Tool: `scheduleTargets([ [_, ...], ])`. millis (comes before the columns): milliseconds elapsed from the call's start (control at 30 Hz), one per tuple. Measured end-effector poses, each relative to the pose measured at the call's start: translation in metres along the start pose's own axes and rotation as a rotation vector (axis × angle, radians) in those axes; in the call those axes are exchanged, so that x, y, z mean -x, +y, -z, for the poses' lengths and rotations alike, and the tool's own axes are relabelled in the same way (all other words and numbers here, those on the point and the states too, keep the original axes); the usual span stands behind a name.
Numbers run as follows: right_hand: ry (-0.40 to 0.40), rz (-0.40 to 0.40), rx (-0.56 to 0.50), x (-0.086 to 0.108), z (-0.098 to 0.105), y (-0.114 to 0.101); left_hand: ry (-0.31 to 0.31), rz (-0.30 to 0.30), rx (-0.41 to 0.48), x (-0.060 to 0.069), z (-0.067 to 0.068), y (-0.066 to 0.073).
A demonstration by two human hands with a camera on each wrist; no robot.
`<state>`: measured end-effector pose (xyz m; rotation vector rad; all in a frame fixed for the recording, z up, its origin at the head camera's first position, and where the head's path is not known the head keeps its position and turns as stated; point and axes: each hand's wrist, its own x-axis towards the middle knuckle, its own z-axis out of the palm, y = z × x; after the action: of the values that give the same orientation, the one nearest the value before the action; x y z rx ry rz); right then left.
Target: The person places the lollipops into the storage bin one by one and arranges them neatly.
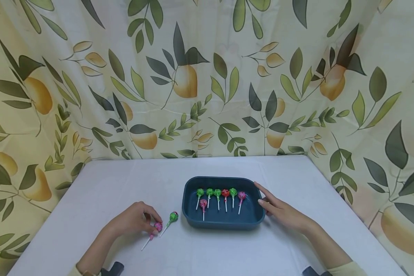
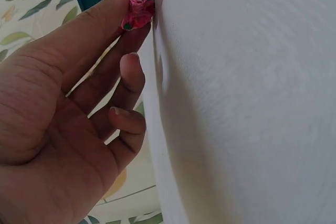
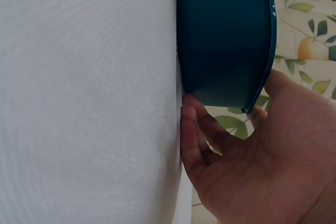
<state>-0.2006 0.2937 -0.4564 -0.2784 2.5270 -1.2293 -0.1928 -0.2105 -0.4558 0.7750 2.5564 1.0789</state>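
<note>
My left hand (image 1: 132, 220) pinches a pink-wrapped lollipop (image 1: 158, 227) between thumb and fingertips, low over the white table, its white stick slanting down toward me. In the left wrist view the pink wrapper (image 2: 139, 13) shows at the fingertips, while the other fingers curl loosely. Just right of that hand a green lollipop (image 1: 173, 217) lies on the cloth. My right hand (image 1: 284, 212) holds the right end of a dark blue tray (image 1: 224, 225), thumb over the rim and other fingers against the outside wall (image 3: 220, 40). Inside lie several green lollipops (image 1: 217, 192), a red one (image 1: 225, 193) and two pink ones (image 1: 241, 195).
White cloth (image 1: 134, 180) covers the table. A curtain printed with leaves and fruit (image 1: 207, 76) hangs behind and along both sides. Dark wrist straps or mounts (image 1: 113, 269) show at the bottom edge.
</note>
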Motion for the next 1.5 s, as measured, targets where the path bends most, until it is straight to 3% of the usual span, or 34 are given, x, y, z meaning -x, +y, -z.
scheduleTargets([
  [200, -0.003, -0.002, 0.002, -0.001, 0.0, 0.0, 0.024, -0.005, -0.044, 0.0, 0.002, 0.0],
  [467, -0.004, 0.0, 0.006, -0.001, 0.0, 0.0, 0.078, 0.095, -0.028, 0.0, 0.008, 0.004],
  [700, -0.001, -0.005, 0.008, 0.0, 0.0, 0.0, 0.184, 0.119, -0.028, -0.001, 0.011, 0.006],
  [900, 0.0, -0.005, -0.005, 0.0, 0.0, 0.0, 0.232, 0.152, -0.013, -0.003, 0.017, 0.012],
  [1300, -0.005, 0.002, -0.001, 0.0, 0.0, 0.0, 0.293, 0.147, 0.005, -0.019, 0.032, 0.023],
  [1500, -0.003, 0.001, 0.0, 0.0, 0.0, 0.001, 0.31, 0.142, 0.048, -0.028, 0.032, 0.028],
])
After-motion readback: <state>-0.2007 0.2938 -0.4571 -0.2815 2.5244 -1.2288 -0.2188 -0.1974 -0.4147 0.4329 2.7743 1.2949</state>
